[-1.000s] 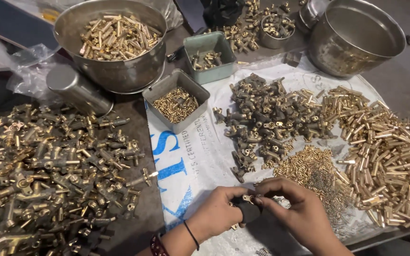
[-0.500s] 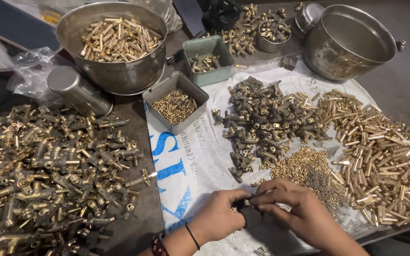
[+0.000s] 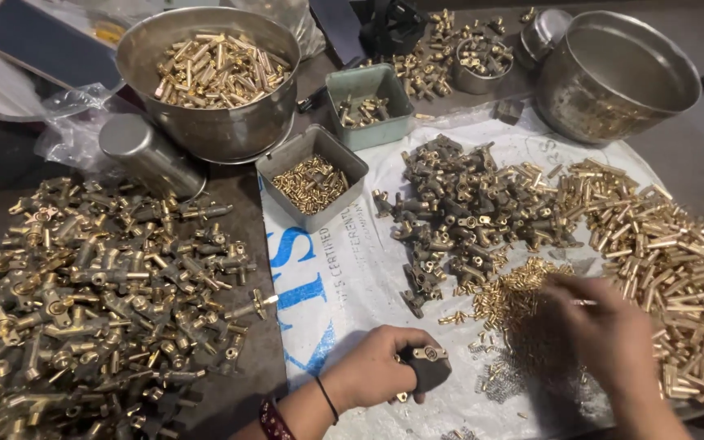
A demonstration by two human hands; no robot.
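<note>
A dark valve body (image 3: 427,364) with a brass cap is clamped in the left hand (image 3: 372,376), low on the white sack sheet (image 3: 344,277) spread over the counter. The right hand (image 3: 605,334), blurred, is held over a heap of small brass pins (image 3: 515,295); whether its fingers are closed cannot be told. Brass rods fill the large steel bowl (image 3: 205,122). Small brass pieces lie in the grey tray (image 3: 283,167). A few fittings sit in the green tray (image 3: 393,114).

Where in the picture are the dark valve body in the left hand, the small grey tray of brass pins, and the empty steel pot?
dark valve body (image 3: 429,367), head view, its dark side.
small grey tray (image 3: 283,157), head view, left rim.
empty steel pot (image 3: 649,61), head view, inner wall.
</note>
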